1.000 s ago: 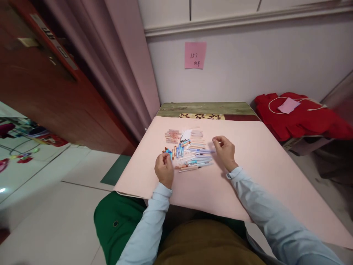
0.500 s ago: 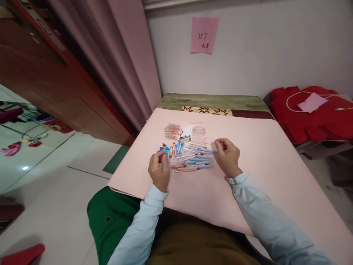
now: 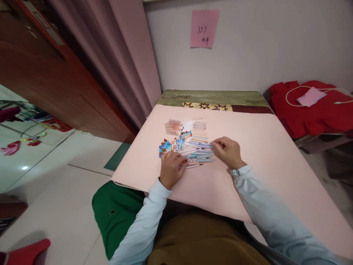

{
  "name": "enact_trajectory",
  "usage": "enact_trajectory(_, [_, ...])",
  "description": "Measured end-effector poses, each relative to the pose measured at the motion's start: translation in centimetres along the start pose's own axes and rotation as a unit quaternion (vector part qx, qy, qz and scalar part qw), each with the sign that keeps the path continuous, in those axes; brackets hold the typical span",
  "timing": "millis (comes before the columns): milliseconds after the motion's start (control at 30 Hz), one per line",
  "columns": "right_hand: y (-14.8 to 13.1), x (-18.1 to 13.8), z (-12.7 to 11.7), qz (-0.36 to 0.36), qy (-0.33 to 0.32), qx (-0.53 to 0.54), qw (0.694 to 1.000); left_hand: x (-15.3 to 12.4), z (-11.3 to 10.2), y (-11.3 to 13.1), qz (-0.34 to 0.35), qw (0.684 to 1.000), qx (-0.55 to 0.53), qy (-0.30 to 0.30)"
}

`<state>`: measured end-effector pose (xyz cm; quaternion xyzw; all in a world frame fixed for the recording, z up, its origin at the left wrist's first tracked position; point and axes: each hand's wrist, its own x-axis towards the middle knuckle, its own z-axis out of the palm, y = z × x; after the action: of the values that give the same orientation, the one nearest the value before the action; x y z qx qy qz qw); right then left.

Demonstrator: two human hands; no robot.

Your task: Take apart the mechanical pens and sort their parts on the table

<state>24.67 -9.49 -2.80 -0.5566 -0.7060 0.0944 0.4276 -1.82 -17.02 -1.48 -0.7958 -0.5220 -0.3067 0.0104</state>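
A heap of pens (image 3: pixel 197 147) lies on the pink sheet (image 3: pixel 248 154), with a cluster of blue and orange pen caps (image 3: pixel 165 145) at its left. My left hand (image 3: pixel 171 169) rests at the heap's near left side, fingers closed around an orange-tipped pen (image 3: pixel 184 161). My right hand (image 3: pixel 228 151) is at the heap's right end, fingertips pinching the end of a blue pen (image 3: pixel 201 144). A small bundle of reddish pieces (image 3: pixel 173 127) and some white sheets (image 3: pixel 188 127) lie behind the heap.
The table's green far edge (image 3: pixel 212 97) meets the wall, which bears a pink note (image 3: pixel 204 28). Pink curtains (image 3: pixel 124 62) hang at the left. A red cloth (image 3: pixel 311 110) with a white cable lies to the right. A green seat (image 3: pixel 116 213) sits below my left arm.
My left hand moved right, from the caps to the pens' near side. My right hand slid left onto the pens' ends. The camera tipped slightly down.
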Motion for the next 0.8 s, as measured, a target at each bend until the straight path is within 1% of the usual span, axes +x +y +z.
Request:
enact_trajectory(133, [0.3,-0.1,0.1,0.014,0.007,-0.015,1.0,-0.1,0.1,-0.1,0.032,0.999,-0.028,-0.015])
enact_trajectory(333, [0.3,-0.1,0.1,0.013,0.009,-0.021,1.0,0.0,-0.1,-0.1,0.035,0.997,-0.055,-0.031])
enact_trajectory(567, [0.1,0.2,-0.2,0.032,0.006,-0.037,0.999,0.0,-0.2,-0.1,0.03,0.998,-0.051,-0.011])
enact_trajectory(667, [0.4,0.4,-0.5,0.042,-0.02,-0.045,0.998,0.0,-0.1,-0.2,0.038,0.998,-0.049,-0.016])
enact_trajectory(800, [1.0,0.7,-0.9,0.024,-0.094,-0.046,0.994,0.1,0.0,-0.3,0.035,0.998,-0.045,-0.031])
